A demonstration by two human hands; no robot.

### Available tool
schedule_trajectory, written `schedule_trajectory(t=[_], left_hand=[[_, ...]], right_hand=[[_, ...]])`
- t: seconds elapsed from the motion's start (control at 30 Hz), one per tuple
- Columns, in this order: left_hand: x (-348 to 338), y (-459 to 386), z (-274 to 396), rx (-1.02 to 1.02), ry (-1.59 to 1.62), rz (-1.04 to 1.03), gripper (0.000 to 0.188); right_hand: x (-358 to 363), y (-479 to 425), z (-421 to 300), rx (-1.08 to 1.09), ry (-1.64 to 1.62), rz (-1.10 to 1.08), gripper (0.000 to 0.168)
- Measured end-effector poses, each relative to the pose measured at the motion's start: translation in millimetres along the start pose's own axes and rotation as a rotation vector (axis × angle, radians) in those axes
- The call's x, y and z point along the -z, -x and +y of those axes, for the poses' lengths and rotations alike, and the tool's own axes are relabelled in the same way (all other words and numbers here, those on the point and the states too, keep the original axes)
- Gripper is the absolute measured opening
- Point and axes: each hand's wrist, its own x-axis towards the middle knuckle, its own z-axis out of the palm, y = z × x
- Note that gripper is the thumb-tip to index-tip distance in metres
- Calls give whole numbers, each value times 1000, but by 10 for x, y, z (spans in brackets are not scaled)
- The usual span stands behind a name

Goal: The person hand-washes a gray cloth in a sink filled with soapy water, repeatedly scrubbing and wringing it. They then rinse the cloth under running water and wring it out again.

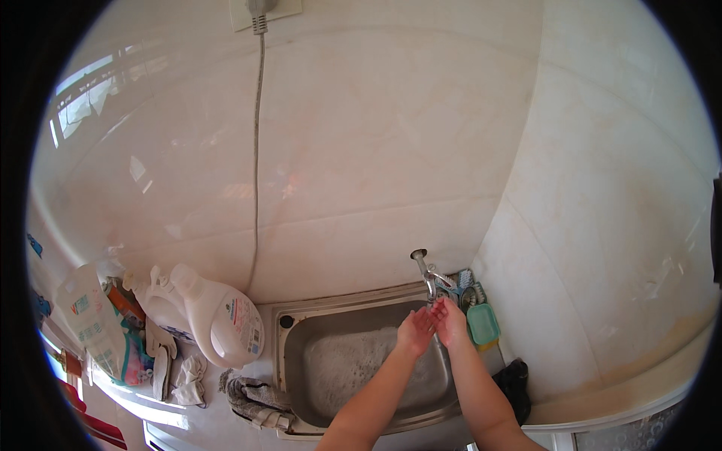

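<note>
My left hand (416,331) and my right hand (449,322) are side by side, palms up and fingers slightly curled, just beneath the spout of a metal wall faucet (431,282). Neither holds an object. Below them a stainless steel sink (296,369) contains cloudy, foamy water (350,361). At the sink's back right corner, a green plastic soap dish (483,324) lies beside several scrub brushes (465,278).
Left of the sink stand a large white detergent jug (225,321), a refill pouch (93,321) and a white cloth (190,380). A grey rag (256,397) hangs over the sink's left rim. A black item (514,386) lies at right. Walls rise behind and at right.
</note>
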Motion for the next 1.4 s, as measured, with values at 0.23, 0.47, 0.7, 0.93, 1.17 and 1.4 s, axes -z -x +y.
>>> schedule_trajectory(t=[0.23,0.47,0.7,0.93,1.17,1.4], left_hand=[[194,-230,32,-41,124,-79,41],[161,-68,-50,13,213,-219,44],[287,-98,-120,46,200,-107,50],[426,-72,-68,120,157,-99,57],[351,39,-3,63,86,169,54],[330,173,29,-161,-116,276,26]], right_hand=[[119,-333,416,-274,-406,-314,19],[23,-488,508,-561,-511,-809,37],[-247,-201,739,666,1110,-283,40],[-174,-36,570,613,1504,-241,25],[442,-398,713,87,390,-76,25],[278,-226,673,-219,-326,-196,29]])
